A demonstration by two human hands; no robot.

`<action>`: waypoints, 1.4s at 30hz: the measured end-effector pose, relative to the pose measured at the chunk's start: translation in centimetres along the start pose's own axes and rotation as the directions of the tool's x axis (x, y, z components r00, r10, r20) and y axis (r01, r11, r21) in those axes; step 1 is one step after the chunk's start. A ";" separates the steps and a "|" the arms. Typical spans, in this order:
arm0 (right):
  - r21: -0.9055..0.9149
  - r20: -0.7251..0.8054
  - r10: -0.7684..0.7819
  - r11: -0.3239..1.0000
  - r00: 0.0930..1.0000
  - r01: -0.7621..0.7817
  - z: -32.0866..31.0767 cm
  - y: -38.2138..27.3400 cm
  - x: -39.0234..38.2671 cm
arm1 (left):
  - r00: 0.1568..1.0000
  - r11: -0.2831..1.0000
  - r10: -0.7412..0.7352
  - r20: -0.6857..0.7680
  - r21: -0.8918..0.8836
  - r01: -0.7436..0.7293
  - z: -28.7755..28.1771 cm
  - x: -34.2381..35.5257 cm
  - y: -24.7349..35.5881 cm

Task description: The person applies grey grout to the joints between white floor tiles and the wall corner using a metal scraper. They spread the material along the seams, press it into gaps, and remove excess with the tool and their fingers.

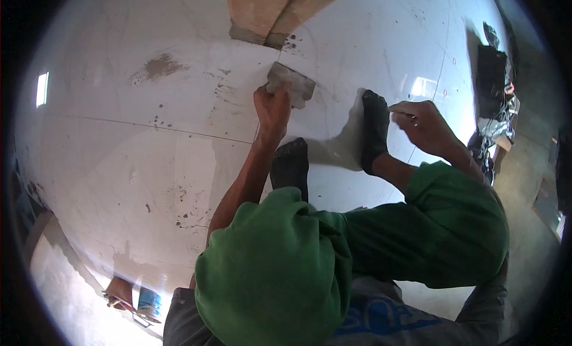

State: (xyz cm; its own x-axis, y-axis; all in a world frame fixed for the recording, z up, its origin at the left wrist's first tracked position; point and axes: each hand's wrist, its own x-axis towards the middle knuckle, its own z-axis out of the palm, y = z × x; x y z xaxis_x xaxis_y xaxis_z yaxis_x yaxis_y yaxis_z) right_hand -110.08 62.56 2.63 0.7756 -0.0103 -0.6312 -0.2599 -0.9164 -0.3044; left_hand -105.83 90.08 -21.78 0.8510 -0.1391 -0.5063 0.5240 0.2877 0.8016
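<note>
My left hand [273,110] grips a broad, flat grey scraper [301,84] just above the white tiled floor [196,95]. Its blade is smeared, and no handle shows. My right hand [426,128] is closed beside my right foot [375,128], fingers pinched together. Something thin and light seems to stick out from those fingers toward the foot, too small to name. Dark crumbs and grey smears [162,67] mark the tiles left of the scraper. A thin joint line [179,129] runs across the floor to the left.
A tan board-like piece [256,9] lies at the far edge, grey along its near end. Far right are a black box-like object [491,81] and a jumble of items. A brown container [119,292] and a blue bucket [149,302] stand at lower left.
</note>
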 end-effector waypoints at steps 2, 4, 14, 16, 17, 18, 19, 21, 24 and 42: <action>0.158 0.141 -0.062 0.987 0.988 0.040 0.9 -0.8 -0.7 | 0.977 0.998 -0.028 0.212 -0.057 0.041 -0.1 -2.2 0.5; 0.241 0.144 -0.202 0.957 0.969 0.164 1.8 -2.3 1.5 | 0.966 0.996 -0.064 0.252 -0.037 0.075 -0.2 -3.2 1.5; -0.084 0.006 -0.309 0.948 0.951 0.308 6.5 -6.0 9.4 | 0.979 0.930 -0.135 0.153 0.359 0.072 6.8 -3.7 10.4; -0.032 -0.085 -0.342 0.940 0.936 0.341 7.3 -5.4 10.9 | 0.976 0.939 -0.065 0.209 0.343 -0.011 6.0 -3.0 9.3; 0.024 -0.178 -0.358 0.930 0.917 0.368 7.8 -5.0 11.7 | 0.962 0.941 -0.001 0.273 0.325 -0.091 5.6 -2.8 8.8; 0.028 -0.175 -0.371 0.924 0.912 0.381 8.1 -4.5 12.6 | 0.966 0.939 0.003 0.260 0.331 -0.092 5.3 -2.8 8.0; 0.101 -0.217 -0.312 0.935 0.925 0.339 8.2 -4.2 13.3 | 0.970 0.922 -0.022 0.241 0.381 -0.074 5.5 -3.1 7.9; 0.185 -0.252 -0.252 0.935 0.934 0.302 8.0 -3.0 14.7 | 0.975 0.897 -0.049 0.216 0.440 -0.053 5.5 -3.2 7.7; 0.369 -0.280 -0.024 0.920 0.960 0.130 8.2 -0.7 16.0 | 0.956 0.876 -0.009 0.293 0.464 -0.134 2.9 -2.4 7.3; 0.725 -0.495 0.230 0.641 0.838 0.252 8.8 0.9 20.3 | 0.996 0.578 0.041 0.086 0.811 -0.093 -1.1 -2.3 4.9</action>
State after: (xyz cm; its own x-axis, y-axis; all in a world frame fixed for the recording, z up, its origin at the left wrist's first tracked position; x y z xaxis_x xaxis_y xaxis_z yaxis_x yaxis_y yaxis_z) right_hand -99.63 65.04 -16.69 0.8748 -0.4174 -0.2461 -0.3883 -0.3000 -0.8713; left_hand -105.28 92.88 -17.05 0.8714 -0.2079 -0.4443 0.2513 -0.5887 0.7683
